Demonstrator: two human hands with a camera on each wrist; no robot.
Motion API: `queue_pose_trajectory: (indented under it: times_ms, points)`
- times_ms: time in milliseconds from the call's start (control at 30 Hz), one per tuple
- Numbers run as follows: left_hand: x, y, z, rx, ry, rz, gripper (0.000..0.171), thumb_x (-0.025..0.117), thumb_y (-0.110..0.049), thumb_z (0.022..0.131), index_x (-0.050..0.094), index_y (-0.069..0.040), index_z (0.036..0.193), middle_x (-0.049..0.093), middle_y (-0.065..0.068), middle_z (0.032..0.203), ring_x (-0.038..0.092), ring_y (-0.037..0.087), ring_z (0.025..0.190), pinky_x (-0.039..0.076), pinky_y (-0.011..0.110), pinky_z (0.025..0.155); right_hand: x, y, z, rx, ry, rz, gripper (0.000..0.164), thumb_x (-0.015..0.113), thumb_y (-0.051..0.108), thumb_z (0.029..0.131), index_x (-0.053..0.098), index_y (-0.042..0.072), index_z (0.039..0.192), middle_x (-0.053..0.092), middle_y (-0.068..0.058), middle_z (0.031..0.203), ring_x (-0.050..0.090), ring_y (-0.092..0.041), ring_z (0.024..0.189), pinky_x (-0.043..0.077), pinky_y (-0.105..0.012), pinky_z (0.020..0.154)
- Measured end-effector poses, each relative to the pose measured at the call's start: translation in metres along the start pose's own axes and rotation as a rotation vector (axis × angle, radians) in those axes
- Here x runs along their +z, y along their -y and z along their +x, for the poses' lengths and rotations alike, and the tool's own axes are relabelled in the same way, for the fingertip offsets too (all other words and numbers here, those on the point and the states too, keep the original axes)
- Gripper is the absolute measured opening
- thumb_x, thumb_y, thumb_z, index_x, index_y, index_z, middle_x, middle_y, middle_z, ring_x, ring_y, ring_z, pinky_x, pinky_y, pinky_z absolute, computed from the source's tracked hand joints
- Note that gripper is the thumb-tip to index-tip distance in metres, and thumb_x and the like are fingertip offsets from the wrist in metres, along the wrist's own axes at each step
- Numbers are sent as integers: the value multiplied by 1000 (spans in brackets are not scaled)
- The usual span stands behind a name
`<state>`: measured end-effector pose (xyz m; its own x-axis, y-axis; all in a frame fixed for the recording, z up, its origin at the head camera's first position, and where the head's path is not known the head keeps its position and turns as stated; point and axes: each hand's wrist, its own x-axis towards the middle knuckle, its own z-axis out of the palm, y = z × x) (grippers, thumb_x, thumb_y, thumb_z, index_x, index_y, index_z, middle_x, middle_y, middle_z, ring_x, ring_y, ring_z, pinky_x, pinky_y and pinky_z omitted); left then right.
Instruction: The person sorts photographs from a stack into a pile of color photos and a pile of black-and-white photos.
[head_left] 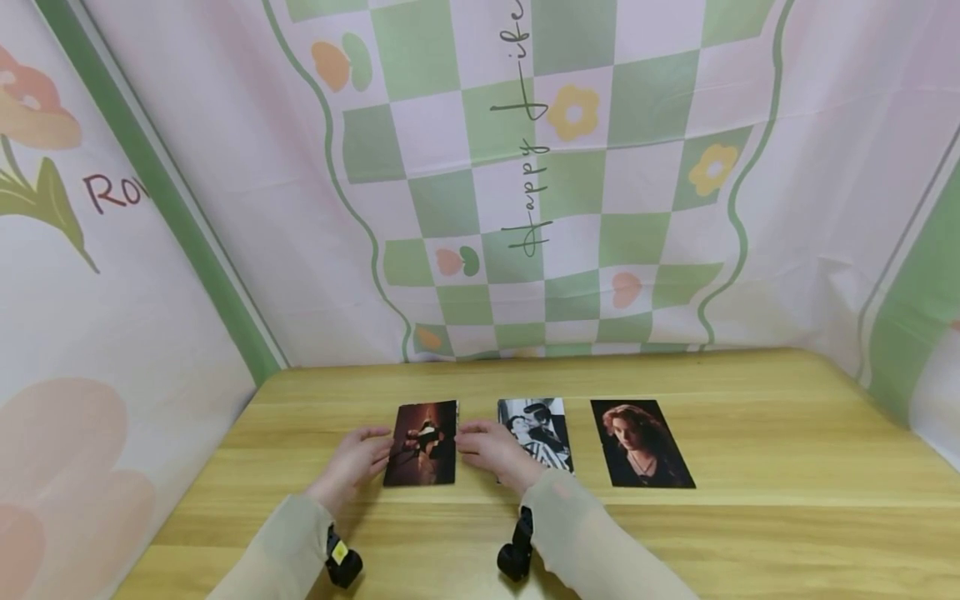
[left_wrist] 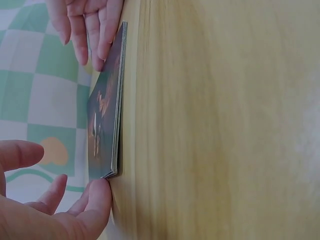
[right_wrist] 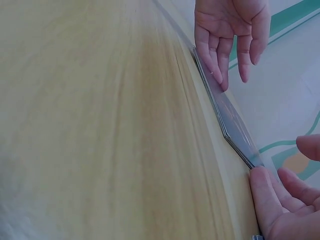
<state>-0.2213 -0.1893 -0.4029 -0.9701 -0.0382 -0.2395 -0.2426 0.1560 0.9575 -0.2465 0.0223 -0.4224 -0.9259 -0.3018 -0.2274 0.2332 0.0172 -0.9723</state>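
Observation:
A small stack of photo cards (head_left: 423,446) lies flat on the wooden table, its top picture dark reddish-brown with a figure. My left hand (head_left: 352,467) is at the stack's left edge, and my right hand (head_left: 498,450) is at its right edge, fingers extended. Layered card edges of the stack (left_wrist: 120,105) show in the left wrist view, with fingertips right at its near end. From the right wrist, the right hand's fingertips (right_wrist: 260,175) meet one end of the stack. Partly behind the right hand lies a black-and-white photo card (head_left: 540,421) of two people.
Farther right lies another photo card (head_left: 641,442), a dark portrait. The wooden table (head_left: 787,433) runs back to a hanging cloth (head_left: 573,183) with green checks and flowers. A second cloth (head_left: 90,333) hangs along the left side.

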Motion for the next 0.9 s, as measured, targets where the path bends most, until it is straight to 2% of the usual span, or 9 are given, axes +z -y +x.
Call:
queue_pose_trajectory:
  times_ms: [433, 533, 667, 767, 900]
  points:
    - [-2, 0, 1, -11, 1, -8, 41, 37, -6, 100, 33, 15, 135, 34, 36, 140, 34, 47, 131, 33, 51, 111, 1, 4, 0, 3, -14, 56, 36, 47, 4, 96, 45, -14, 127, 52, -31, 127, 54, -39, 116, 49, -44, 98]
    - [-2, 1, 2, -5, -13, -7, 41, 37, -5, 99, 34, 15, 134, 35, 37, 139, 35, 47, 131, 32, 52, 111, 1, 3, 0, -1, -18, 69, 35, 46, 6, 97, 46, -13, 126, 54, -31, 125, 56, -38, 112, 51, -42, 96]
    - [-1, 2, 1, 14, -49, -20, 40, 37, -5, 98, 35, 16, 133, 38, 37, 137, 37, 47, 129, 33, 53, 111, 2, 3, 0, -7, -10, 82, 39, 48, 6, 96, 42, -15, 129, 51, -32, 128, 54, -39, 115, 49, -44, 99]
    - [-1, 2, 1, 23, -84, -13, 39, 41, -4, 98, 38, 15, 132, 42, 36, 134, 43, 44, 126, 37, 51, 108, 3, 2, 1, -14, -16, 97, 41, 49, 5, 95, 41, -16, 130, 50, -33, 129, 54, -39, 116, 48, -44, 100]
    - [-1, 2, 1, 29, -138, 54, 35, 50, 1, 93, 47, 12, 127, 49, 32, 129, 55, 33, 112, 50, 41, 98, 5, -2, 3, -22, -45, 115, 39, 50, 3, 94, 43, -16, 127, 52, -33, 125, 59, -32, 106, 50, -41, 97]
